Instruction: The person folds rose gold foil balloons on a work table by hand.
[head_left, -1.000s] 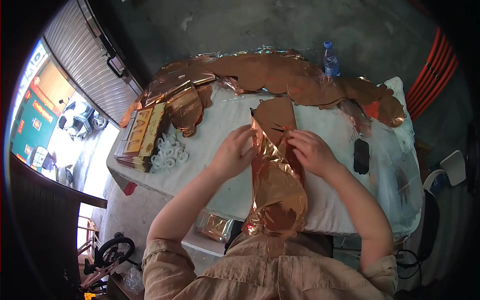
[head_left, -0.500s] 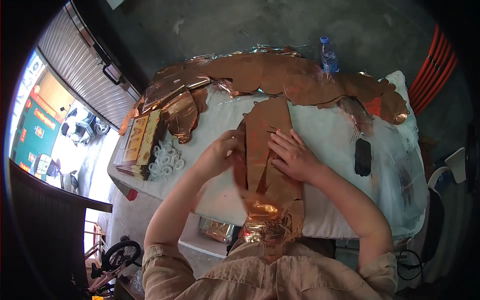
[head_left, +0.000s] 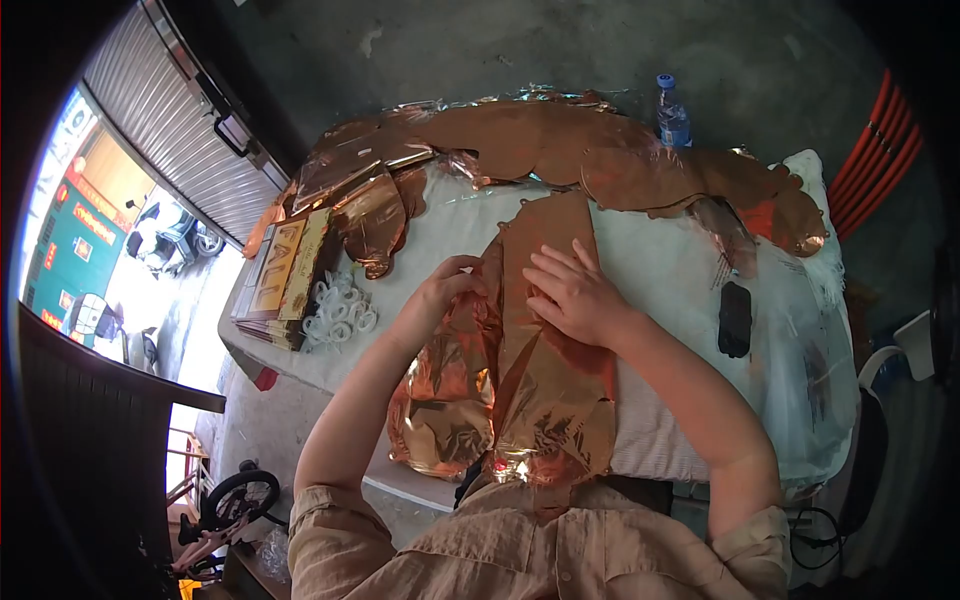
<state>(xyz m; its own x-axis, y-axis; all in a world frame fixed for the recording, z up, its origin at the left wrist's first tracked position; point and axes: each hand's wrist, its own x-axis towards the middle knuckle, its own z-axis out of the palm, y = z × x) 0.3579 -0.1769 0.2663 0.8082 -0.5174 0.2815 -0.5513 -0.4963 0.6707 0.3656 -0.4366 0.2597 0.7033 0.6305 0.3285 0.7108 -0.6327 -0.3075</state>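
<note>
A flat copper foil balloon [head_left: 548, 300] lies in front of me on the white-covered table, its shiny lower end reaching the table's near edge. My left hand [head_left: 455, 290] is closed, pinching the edge of a loose copper foil layer [head_left: 445, 400] that spreads out to the left side. Flat on the stack rests my right hand [head_left: 578, 295], fingers spread, palm down. More uninflated copper foil balloons [head_left: 520, 135] are piled along the far edge of the table.
Left of my hands stand a stack of packets marked FALL [head_left: 285, 275] and a heap of white rings [head_left: 340, 310]. At the right lie a black object [head_left: 735, 318] and clear plastic [head_left: 800, 370]. A water bottle [head_left: 672, 115] stands at the back.
The loose foil layer has swung out to the left and now lies spread beside the stack. My right hand has shifted slightly to the left and up, with fingers spread wider.
</note>
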